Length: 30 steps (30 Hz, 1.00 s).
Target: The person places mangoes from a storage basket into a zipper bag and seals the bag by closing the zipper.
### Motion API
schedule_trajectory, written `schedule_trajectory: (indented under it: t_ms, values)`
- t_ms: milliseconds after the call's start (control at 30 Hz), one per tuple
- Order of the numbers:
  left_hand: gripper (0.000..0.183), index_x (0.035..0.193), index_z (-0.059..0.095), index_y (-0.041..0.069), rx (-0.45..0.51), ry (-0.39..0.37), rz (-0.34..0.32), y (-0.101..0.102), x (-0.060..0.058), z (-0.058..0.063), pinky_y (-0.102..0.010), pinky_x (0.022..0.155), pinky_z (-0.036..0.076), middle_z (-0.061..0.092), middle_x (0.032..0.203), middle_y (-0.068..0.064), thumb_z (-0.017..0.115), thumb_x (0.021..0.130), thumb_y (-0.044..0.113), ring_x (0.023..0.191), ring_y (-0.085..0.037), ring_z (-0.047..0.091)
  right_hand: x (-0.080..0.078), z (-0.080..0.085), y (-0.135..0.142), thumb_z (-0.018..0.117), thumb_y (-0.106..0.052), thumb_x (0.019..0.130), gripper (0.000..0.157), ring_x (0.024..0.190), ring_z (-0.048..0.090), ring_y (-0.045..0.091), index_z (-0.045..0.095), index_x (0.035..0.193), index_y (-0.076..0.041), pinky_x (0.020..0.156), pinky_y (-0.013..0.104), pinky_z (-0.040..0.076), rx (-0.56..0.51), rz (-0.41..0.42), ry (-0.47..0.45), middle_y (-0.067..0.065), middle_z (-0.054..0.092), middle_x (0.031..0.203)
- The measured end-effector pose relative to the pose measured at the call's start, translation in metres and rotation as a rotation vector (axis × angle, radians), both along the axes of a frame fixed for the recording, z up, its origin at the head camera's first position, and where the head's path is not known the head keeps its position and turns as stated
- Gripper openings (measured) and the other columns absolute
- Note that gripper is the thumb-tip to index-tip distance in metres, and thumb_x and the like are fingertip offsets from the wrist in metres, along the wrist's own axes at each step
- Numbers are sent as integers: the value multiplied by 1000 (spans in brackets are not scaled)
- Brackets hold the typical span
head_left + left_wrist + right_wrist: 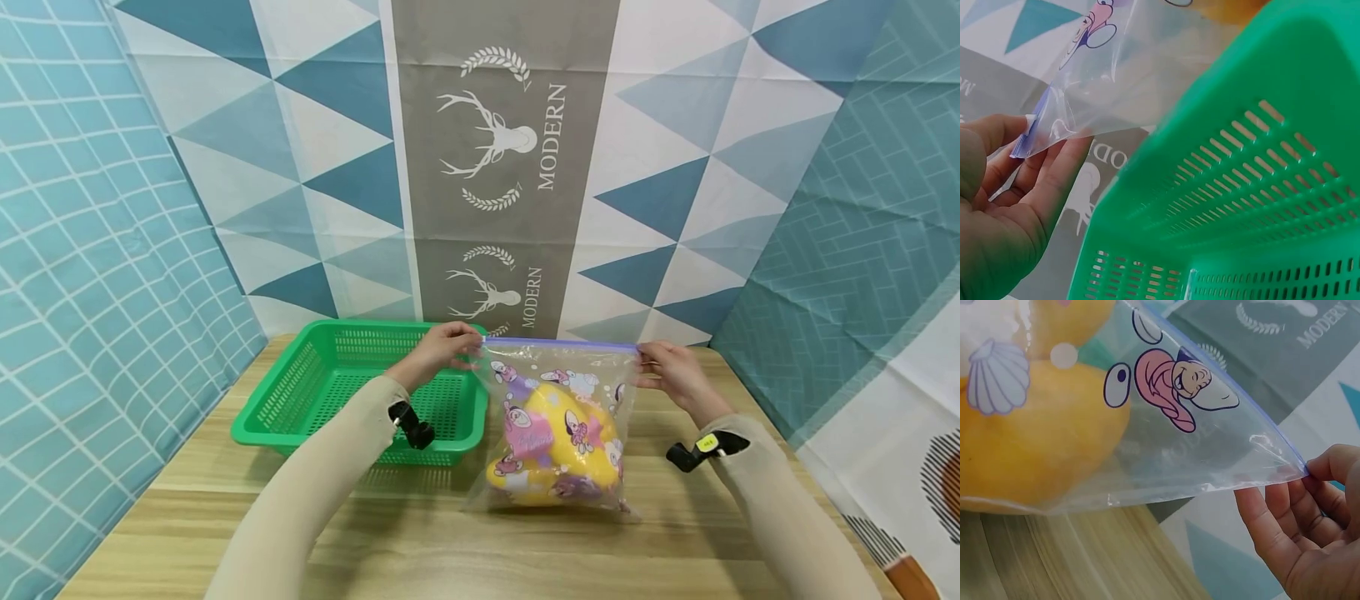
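A clear zip bag printed with pink and purple cartoon figures stands upright on the table, with rounded yellow things inside; their kind is hard to make out through the print. Along its top runs a purple zip strip. My left hand pinches the strip's left end, where a small white slider shows by the thumb in the left wrist view. At the opposite top corner, my right hand pinches the strip between thumb and forefinger. The strip is stretched straight between both hands.
A green plastic basket with slotted walls stands left of the bag, under my left forearm. Beneath everything is a wood-grain table. Patterned cloth hangs behind, with tiled-print cloth at the left side.
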<state>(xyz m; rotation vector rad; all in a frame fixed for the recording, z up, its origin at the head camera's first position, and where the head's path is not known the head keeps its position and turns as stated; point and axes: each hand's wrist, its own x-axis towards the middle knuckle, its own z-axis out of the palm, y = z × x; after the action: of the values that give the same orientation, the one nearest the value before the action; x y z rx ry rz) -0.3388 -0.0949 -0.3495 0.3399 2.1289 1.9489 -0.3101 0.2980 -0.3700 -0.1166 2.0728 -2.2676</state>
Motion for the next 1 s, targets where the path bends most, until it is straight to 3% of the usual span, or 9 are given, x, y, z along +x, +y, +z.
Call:
schedule_trajectory:
  t_ms: [233, 467, 767, 1000]
  values:
    - [21, 114, 62, -6, -41, 5, 13, 1, -10, -2, -41, 78, 58, 63, 103, -14, 55, 102, 10, 88, -18, 66, -12, -7, 1, 45, -11, 105, 34, 71, 59, 10, 63, 77, -13, 66, 28, 58, 69, -1, -15, 0, 57, 76]
    - [21, 112, 65, -6, -125, 66, 33, 1, -19, -6, -38, 72, 58, 63, 92, -9, 57, 101, 10, 80, -17, 59, -21, -10, 1, 46, -13, 105, 31, 70, 61, 9, 65, 81, -14, 65, 28, 58, 85, 8, -42, -1, 58, 78]
    - [20, 106, 71, -2, -244, 154, 69, 1, -23, -13, -27, 58, 46, 63, 82, -3, 62, 99, 14, 83, -28, 60, -31, -13, 0, 43, -13, 105, 26, 71, 62, 12, 64, 90, -8, 67, 30, 58, 119, 26, -107, 1, 58, 81]
    - [21, 106, 71, -5, -251, 161, 73, 1, -25, -17, -26, 56, 41, 61, 79, -1, 63, 98, 13, 69, -12, 53, -38, -19, 0, 45, -14, 105, 23, 73, 63, 14, 62, 92, -7, 69, 31, 59, 145, 12, -140, 2, 58, 82]
